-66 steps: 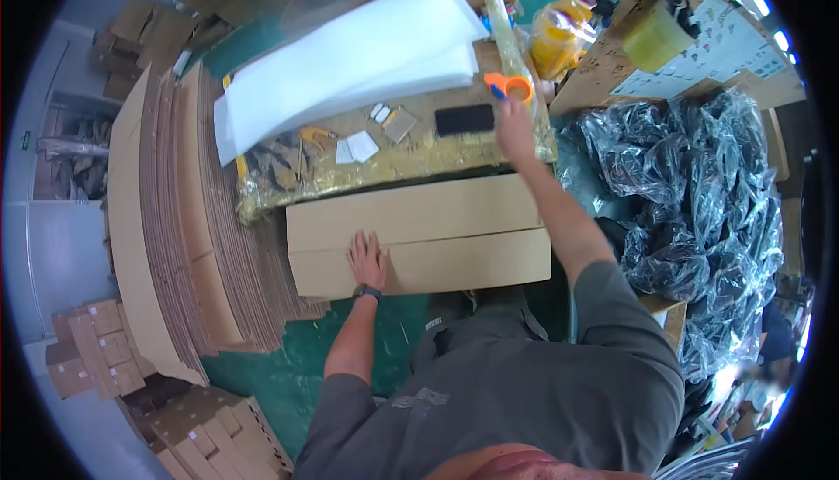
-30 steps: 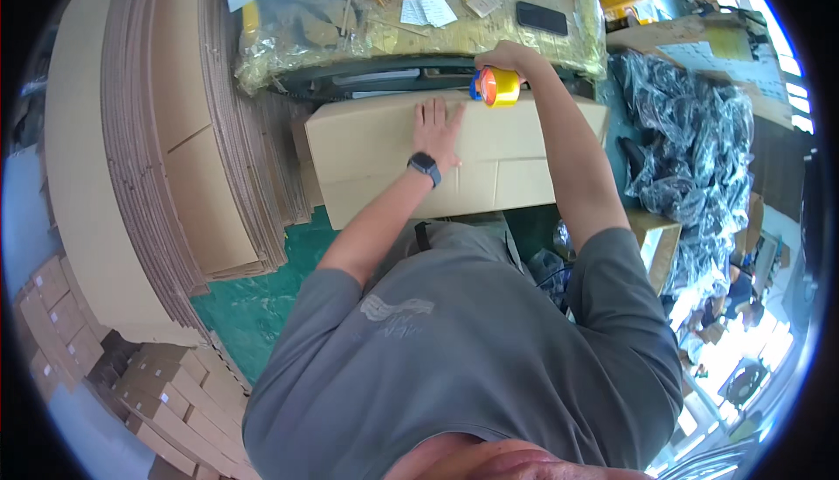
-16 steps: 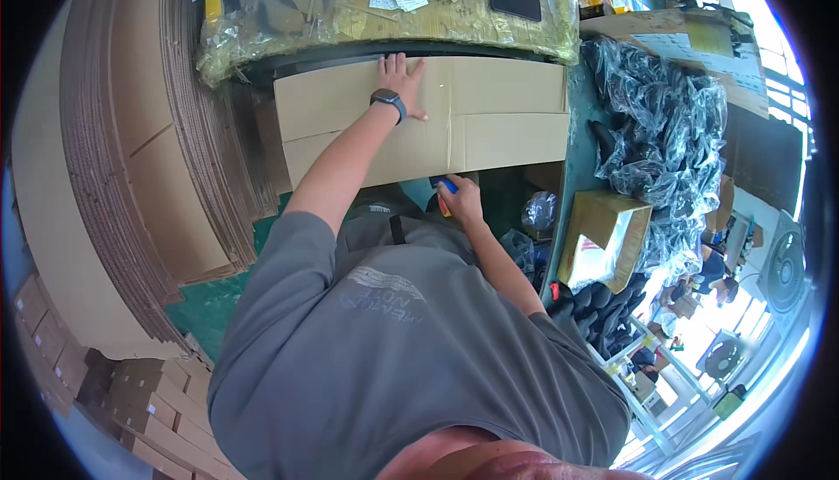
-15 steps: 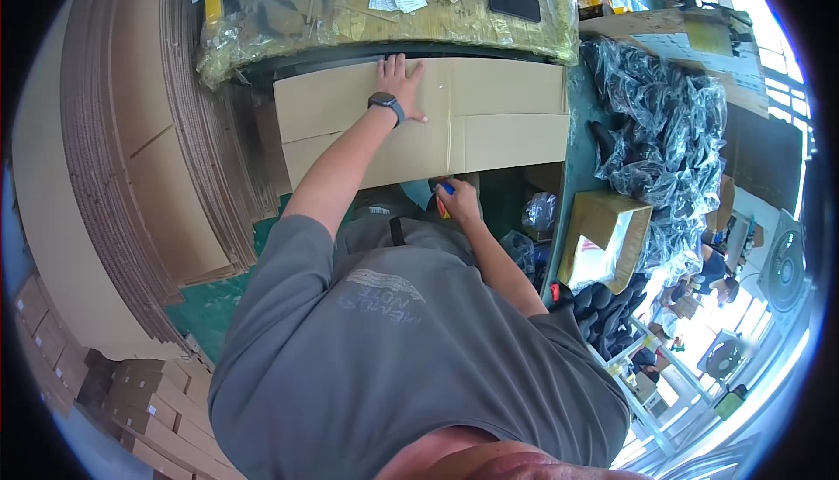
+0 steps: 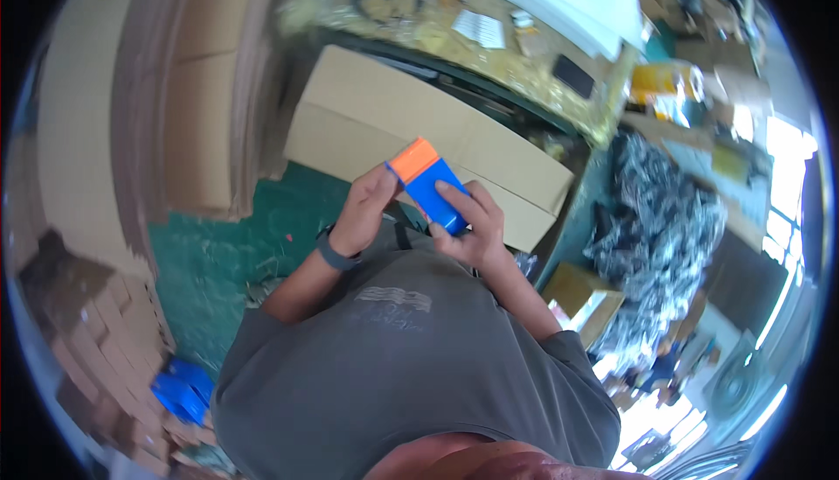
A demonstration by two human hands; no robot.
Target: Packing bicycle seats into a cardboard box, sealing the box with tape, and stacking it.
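A blue and orange block-shaped tool [image 5: 434, 190], which looks like a tape dispenser, is held in front of my chest. My right hand [image 5: 476, 222] grips its blue lower part, with the thumb and fingers on either side. The fingers of my left hand [image 5: 365, 209], with a dark watch on its wrist, close on the left edge near the orange end; part of that grip is hidden. Just beyond both hands lies a long brown cardboard carton [image 5: 371, 91] with its flaps folded down, apart from my fingers.
Past the carton stands a workbench [image 5: 419, 30] covered in yellowed film, with a phone [image 5: 572, 75] and white paper [image 5: 478, 28]. Tall stacks of flat cardboard [image 5: 201, 87] rise at the left. Plastic-wrapped dark items [image 5: 655, 227] and an opened carton [image 5: 577, 296] are at the right.
My left hand has left the carton's top and come back to the tool. My right hand has raised the tool from beside the carton. The whole view has turned.
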